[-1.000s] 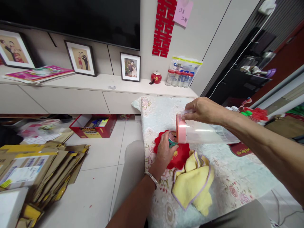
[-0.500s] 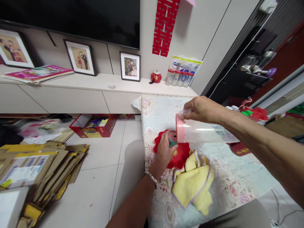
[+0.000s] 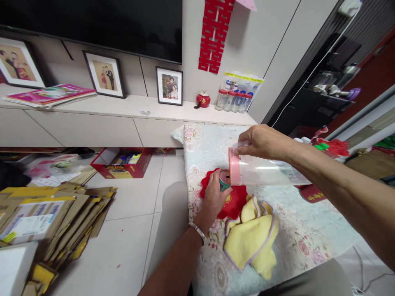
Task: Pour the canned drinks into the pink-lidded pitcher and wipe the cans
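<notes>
My left hand point(image 3: 215, 193) is wrapped round a small green cup point(image 3: 222, 185) with a pinkish top; part of it is hidden by my fingers. The cup is over a red scalloped tray point(image 3: 233, 203). My right hand point(image 3: 251, 139) grips the handle of a clear plastic jug point(image 3: 262, 170) with a pink lid. The jug lies tipped on its side in the air, its lid end right at the cup's rim. Whether liquid is flowing, I cannot tell. Nearest to me on the table, a crumpled yellow cloth point(image 3: 249, 240) with a purple edge lies beside the tray.
A flowered cloth covers the table point(image 3: 296, 226). Behind the jug is a dark red tin point(image 3: 311, 193). Framed photos, a red pot point(image 3: 203, 100) and several red-lidded jars point(image 3: 233, 101) stand on the cabinet point(image 3: 117, 111). Flattened cardboard point(image 3: 70, 222) and a red box point(image 3: 123, 166) are on the floor.
</notes>
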`<state>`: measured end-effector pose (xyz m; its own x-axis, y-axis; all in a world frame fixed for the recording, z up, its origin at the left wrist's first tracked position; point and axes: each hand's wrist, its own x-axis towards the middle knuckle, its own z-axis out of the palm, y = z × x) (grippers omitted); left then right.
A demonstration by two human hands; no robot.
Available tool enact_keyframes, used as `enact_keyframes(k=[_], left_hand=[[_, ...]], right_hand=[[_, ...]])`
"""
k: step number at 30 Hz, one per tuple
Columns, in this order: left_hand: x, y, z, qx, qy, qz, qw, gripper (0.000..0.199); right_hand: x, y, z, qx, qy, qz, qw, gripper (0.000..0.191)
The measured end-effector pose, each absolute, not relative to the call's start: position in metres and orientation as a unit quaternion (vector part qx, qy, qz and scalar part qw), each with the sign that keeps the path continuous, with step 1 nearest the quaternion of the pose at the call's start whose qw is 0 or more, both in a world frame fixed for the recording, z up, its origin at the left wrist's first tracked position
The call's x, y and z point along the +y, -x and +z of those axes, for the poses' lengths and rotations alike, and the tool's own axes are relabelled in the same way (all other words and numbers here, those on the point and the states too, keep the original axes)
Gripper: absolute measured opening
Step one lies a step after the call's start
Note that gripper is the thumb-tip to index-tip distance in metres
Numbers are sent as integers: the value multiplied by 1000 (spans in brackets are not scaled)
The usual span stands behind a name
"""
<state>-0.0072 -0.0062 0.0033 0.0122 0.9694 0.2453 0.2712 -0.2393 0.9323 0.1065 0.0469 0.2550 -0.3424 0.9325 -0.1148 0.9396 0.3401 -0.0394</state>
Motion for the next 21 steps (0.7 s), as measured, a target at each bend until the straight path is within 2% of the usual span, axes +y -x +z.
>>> enact_keyframes(k=[21], left_hand=[[-7,8,9,510,-621,483,348,71]], right_hand=[[47,-102,258,816,-574,-43,50,21]])
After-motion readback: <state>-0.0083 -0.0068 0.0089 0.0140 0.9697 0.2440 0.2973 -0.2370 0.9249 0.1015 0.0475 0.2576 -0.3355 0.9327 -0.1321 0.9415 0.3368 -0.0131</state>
